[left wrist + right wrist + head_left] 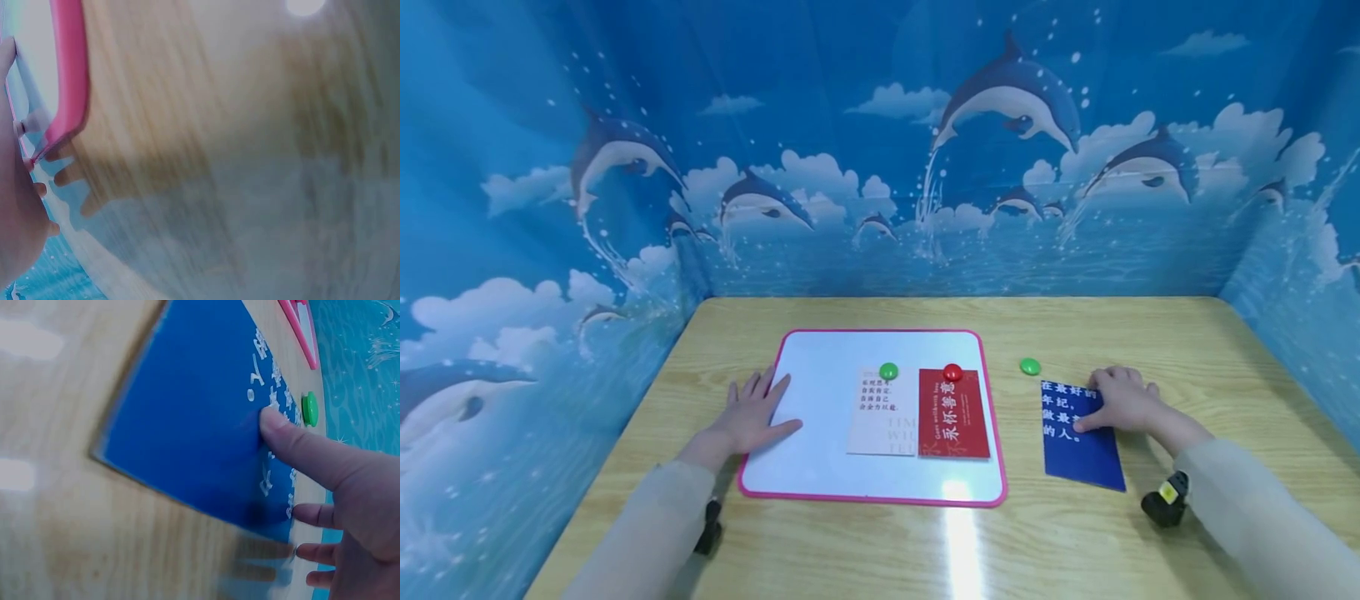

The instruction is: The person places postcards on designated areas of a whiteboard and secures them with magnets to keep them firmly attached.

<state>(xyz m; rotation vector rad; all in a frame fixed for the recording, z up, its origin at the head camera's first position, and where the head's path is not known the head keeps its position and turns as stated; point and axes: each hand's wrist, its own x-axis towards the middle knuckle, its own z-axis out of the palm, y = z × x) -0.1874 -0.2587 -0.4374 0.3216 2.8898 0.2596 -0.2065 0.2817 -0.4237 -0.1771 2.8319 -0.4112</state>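
Observation:
A small whiteboard point(805, 350) with a pink frame lies on the table. My left hand point(741, 423) rests at its left edge with fingers spread, the thumb over the white surface. On the board, a white card point(872, 433) sits under a green magnet point(889, 372), and a red card point(970, 417) under a red magnet point(952, 372). To the board's right is a blue card point(1078, 458) with white lettering. My right hand point(1123, 400) pinches its upper right edge, thumb on the printed face and fingers at the rim. The fingertips under the card are hidden.
A loose green magnet point(1030, 367) lies on the wooden table point(865, 550) between the whiteboard and the blue card. Behind and at the sides hangs a blue curtain point(820, 92) printed with dolphins. Light glares off the table's front.

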